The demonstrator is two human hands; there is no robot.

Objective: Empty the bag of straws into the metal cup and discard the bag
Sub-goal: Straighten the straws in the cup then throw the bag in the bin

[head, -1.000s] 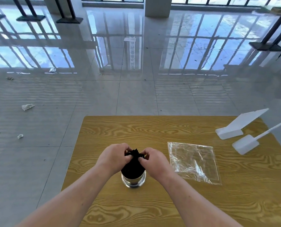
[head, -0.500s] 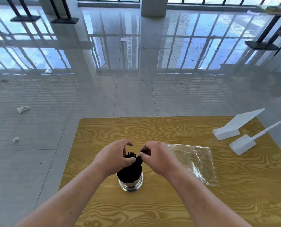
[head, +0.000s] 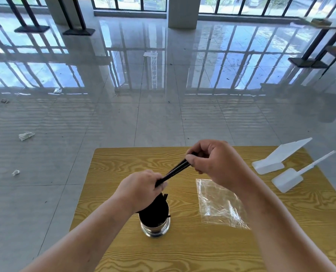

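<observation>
— Checking the right hand (head: 216, 163) first: what is its state?

— Fingers curled. Thumb and fingertips pinch the upper end of a few black straws (head: 176, 170), just above frame centre, over the far edge of the table.

— And the left hand?

— The left hand (head: 140, 191) sits lower and to the left of the right one. Its fingers are closed round the lower end of the same straws. These run slanted between the two hands, low at left, high at right.

— Location of the metal cup?

— The metal cup (head: 155, 228) stands upright directly below the left hand, lower centre of the frame. It is packed with a dark bundle of straws (head: 153, 214); several tips stick up past the rim beside the left wrist.

— Location of the bag?

— The clear plastic bag (head: 220, 205) lies flat on the wooden table (head: 114, 165), right of the cup and apart from it. Neither hand touches it. The right forearm crosses its right edge in the picture.

— Other items?

— Two white plastic scoops lie near the table's right edge: an upper scoop (head: 277, 158) and a lower scoop (head: 288, 180). A paper scrap (head: 26, 136) lies on the grey tiled floor at frame left.
</observation>
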